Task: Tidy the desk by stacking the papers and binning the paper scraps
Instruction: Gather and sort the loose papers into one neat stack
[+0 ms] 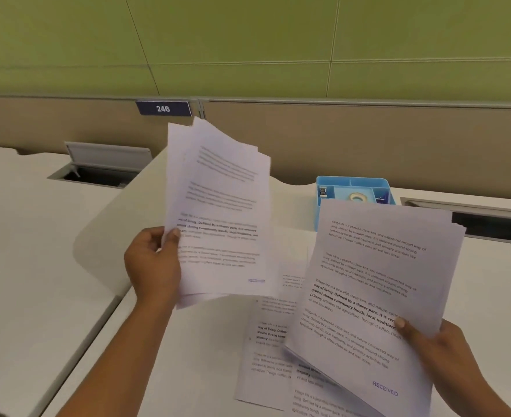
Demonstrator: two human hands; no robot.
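My left hand [153, 266] grips a loose bundle of printed white sheets [221, 206] by its left edge and holds it nearly upright above the desk. My right hand [431, 344] pinches a second bundle of printed sheets [371, 296], stamped RECEIVED at its lower right, with the thumb on top. This bundle tilts over more printed sheets [270, 341] that lie flat on the white desk [188, 356]. No paper scraps show in the head view.
A light blue desk organiser [328, 203] with a tape roll stands behind the right bundle. An open cable hatch [98, 173] sits at the back left, another cable slot [488, 224] at the right. A beige partition with a plate reading 246 [163, 108] bounds the desk.
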